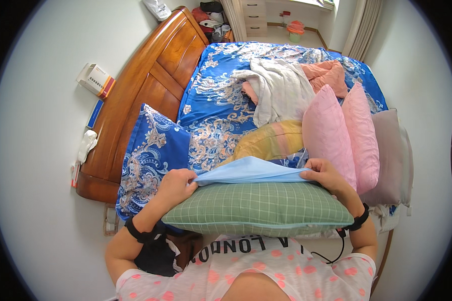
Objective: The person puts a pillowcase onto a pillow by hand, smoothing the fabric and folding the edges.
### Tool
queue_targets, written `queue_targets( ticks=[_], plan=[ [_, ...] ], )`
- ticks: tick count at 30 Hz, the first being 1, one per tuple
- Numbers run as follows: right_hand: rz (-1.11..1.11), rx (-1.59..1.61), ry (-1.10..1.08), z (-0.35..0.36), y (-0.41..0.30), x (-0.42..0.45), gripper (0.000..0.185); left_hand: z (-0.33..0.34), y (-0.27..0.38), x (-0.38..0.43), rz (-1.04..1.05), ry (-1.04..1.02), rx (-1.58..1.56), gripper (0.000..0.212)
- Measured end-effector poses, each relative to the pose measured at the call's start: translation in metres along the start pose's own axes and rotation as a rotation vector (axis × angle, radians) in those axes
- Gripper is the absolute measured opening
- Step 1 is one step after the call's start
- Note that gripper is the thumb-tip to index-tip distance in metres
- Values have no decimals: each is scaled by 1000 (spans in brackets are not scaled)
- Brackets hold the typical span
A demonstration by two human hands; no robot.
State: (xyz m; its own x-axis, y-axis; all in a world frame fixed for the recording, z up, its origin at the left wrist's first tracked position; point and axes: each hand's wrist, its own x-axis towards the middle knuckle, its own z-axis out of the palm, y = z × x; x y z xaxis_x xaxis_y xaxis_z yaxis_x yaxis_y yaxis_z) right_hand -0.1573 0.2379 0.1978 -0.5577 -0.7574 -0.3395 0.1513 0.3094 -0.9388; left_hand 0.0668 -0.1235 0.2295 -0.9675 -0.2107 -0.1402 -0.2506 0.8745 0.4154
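Observation:
My left hand pinches one end of a light blue cloth, and my right hand grips its other end. The cloth is stretched between them, probably a pillowcase, though its lower part is hidden. Close against my body lies a plump green checked pillow with a pale blue piped seam, just on the near side of the cloth. Past the cloth, a yellow quilted piece of bedding rests on the bed. Beside my left forearm leans a blue patterned pillow.
Two pink pillows stand upright at the right, with grey cushions behind them. A crumpled white cloth and a salmon blanket lie on the blue floral bedsheet. The wooden headboard borders the left side, with a box on top.

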Motion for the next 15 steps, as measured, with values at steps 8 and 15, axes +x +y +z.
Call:
queue_targets(
  ticks=[8,15],
  plan=[
    [133,251,-49,1,-7,-6,16,-7,5,-26,-325,-150,-1132,23],
    [113,29,-112,4,11,11,17,18,-26,-13,-337,-182,-942,24]
  ],
)
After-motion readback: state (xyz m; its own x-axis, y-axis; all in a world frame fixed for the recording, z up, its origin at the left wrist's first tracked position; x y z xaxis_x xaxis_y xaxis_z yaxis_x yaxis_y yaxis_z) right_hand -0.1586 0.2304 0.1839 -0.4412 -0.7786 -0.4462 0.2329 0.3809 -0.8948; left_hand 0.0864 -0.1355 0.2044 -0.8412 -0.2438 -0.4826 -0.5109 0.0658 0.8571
